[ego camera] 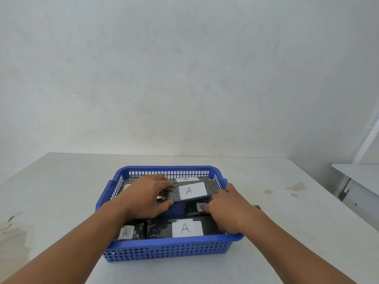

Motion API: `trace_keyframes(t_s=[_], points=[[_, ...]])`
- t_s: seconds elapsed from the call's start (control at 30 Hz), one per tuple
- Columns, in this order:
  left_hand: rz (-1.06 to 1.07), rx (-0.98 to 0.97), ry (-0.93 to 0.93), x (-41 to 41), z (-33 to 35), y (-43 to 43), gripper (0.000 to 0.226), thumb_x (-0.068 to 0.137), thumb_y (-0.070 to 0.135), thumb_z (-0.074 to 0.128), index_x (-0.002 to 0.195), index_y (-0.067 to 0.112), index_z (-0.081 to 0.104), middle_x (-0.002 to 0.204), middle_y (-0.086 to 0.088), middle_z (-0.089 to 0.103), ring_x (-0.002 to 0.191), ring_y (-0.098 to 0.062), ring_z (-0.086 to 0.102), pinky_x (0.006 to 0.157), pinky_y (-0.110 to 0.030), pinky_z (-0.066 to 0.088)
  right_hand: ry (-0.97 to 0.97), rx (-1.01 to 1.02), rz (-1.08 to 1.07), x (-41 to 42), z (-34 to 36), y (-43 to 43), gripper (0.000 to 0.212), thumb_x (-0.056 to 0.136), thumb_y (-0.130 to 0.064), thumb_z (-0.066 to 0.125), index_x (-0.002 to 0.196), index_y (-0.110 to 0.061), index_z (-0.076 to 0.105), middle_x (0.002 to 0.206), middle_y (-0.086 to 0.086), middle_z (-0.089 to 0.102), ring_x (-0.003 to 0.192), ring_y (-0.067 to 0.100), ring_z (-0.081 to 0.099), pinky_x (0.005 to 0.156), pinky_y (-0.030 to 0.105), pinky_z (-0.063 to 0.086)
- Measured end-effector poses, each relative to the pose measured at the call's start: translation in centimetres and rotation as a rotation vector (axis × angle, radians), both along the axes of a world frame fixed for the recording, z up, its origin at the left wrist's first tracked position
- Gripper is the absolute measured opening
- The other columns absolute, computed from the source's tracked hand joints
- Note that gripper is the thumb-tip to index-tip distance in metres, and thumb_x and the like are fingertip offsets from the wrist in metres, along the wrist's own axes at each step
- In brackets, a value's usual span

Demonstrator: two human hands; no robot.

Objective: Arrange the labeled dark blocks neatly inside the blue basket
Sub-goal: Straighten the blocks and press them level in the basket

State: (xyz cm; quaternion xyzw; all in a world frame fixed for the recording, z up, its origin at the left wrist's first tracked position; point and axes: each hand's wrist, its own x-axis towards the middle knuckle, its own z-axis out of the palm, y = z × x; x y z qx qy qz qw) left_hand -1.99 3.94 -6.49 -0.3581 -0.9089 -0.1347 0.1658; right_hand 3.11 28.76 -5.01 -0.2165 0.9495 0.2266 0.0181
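Note:
A blue perforated basket (164, 250) stands on the white table and holds several dark blocks with white "A" labels. My left hand (146, 196) grips the left end of a long block (192, 190) that lies raised across the middle. My right hand (224, 209) touches that block's right end and partly covers a smaller labeled block (193, 209) below it. A large block (184, 228) and a small one (128, 232) lie along the near wall. Another label (187, 178) shows at the far wall.
The white table (61, 191) has stains at the left (14, 228) and right (295, 186). A small dark object (256, 207) peeks out behind my right wrist. A second white table (356, 175) stands at the right, and a plain wall rises behind.

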Motion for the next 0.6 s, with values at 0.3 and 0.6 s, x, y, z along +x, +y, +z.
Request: trace_keyframes(t_s=[0.3, 0.6], points=[[-0.006, -0.132, -0.019, -0.5, -0.5, 0.2, 0.058, 0.089, 0.053, 0.049, 0.135, 0.019, 0.055, 0.120, 0.004, 0.063, 0.100, -0.012, 0.059, 0.087, -0.028, 0.050, -0.035, 0.044, 0.007, 0.8, 0.9, 0.2, 0.040, 0.096, -0.010, 0.050, 0.131, -0.027, 0.060, 0.109, 0.007, 0.057, 0.109, 0.029, 0.049, 0.102, 0.047, 0.025], [0.006, -0.178, -0.115, -1.0, -1.4, 0.9, 0.049, 0.099, 0.043, 0.032, 0.148, 0.043, 0.030, 0.124, 0.004, 0.042, 0.092, -0.015, 0.054, 0.078, -0.027, 0.044, -0.035, -0.033, 0.038, 1.0, 0.4, 0.1, 0.040, 0.095, -0.011, 0.053, 0.131, -0.027, 0.062, 0.118, 0.007, 0.050, 0.115, 0.028, 0.045, 0.103, 0.047, 0.025]])
